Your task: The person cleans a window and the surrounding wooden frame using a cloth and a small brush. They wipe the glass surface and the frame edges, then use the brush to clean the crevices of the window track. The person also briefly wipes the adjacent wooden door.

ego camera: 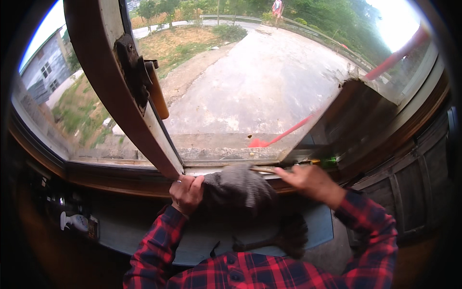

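Observation:
A grey ribbed cloth (240, 184) is bunched over the window sill and hangs down its inner side. My left hand (186, 195) grips the cloth's left edge, close to the foot of the brown window post (144, 119). In my right hand (312, 182) is a thin brown stick-like tool (262, 169), index finger laid along it. Its left end meets the top of the cloth, over the white window track (216, 169). Just behind that hand lies a green and yellow object (326, 161); whether it belongs to the tool I cannot tell.
A rusty latch (131, 68) with a yellowish handle (158, 95) is fixed to the post. Right of the opening stands a dark panel (346, 119). Below the sill, a pale tabletop (202, 249) bears a dark brush (290, 236) and a white spray bottle (75, 222). Concrete ground (260, 79) lies outside.

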`<act>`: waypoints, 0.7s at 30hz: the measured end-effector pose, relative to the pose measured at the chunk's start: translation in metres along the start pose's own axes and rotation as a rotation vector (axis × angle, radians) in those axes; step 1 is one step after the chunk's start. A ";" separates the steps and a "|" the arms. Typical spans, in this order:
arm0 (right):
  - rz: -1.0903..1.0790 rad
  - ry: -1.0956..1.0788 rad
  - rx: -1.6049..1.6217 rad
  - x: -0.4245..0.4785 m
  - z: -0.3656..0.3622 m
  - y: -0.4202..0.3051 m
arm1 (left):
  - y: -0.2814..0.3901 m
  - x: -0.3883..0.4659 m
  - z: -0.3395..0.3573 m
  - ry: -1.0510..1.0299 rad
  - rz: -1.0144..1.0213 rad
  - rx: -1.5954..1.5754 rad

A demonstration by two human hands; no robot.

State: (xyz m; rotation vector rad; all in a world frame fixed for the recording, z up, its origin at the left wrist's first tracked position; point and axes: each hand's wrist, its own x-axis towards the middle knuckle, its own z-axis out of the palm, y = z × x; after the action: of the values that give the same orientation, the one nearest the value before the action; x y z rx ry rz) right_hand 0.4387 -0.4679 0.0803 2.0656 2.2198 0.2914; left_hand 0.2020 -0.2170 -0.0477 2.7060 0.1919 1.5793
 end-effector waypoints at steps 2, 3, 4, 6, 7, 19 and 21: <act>0.007 0.006 0.006 0.002 0.006 -0.006 | -0.001 0.001 0.000 -0.004 0.000 0.011; 0.001 0.005 0.004 -0.002 0.003 -0.002 | -0.002 0.001 -0.001 0.018 -0.010 -0.006; 0.013 0.006 -0.023 -0.014 -0.001 0.007 | -0.002 -0.001 0.001 0.040 -0.021 -0.028; 0.076 -0.072 -0.082 -0.036 -0.017 0.011 | 0.000 -0.006 0.003 0.072 -0.047 -0.074; 0.066 -0.050 -0.065 -0.031 -0.013 0.009 | 0.000 -0.006 0.004 0.075 -0.049 -0.078; -0.091 0.139 0.090 0.077 0.031 -0.048 | 0.010 -0.033 -0.006 0.191 -0.266 -0.024; -0.140 0.147 0.110 0.072 0.029 -0.042 | 0.036 -0.047 -0.026 0.142 -0.364 -0.169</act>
State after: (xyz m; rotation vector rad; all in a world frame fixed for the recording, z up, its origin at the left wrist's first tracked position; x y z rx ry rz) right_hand 0.3976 -0.3970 0.0482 1.9868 2.5061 0.3256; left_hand 0.1604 -0.2596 -0.0728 2.2738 0.4958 1.5923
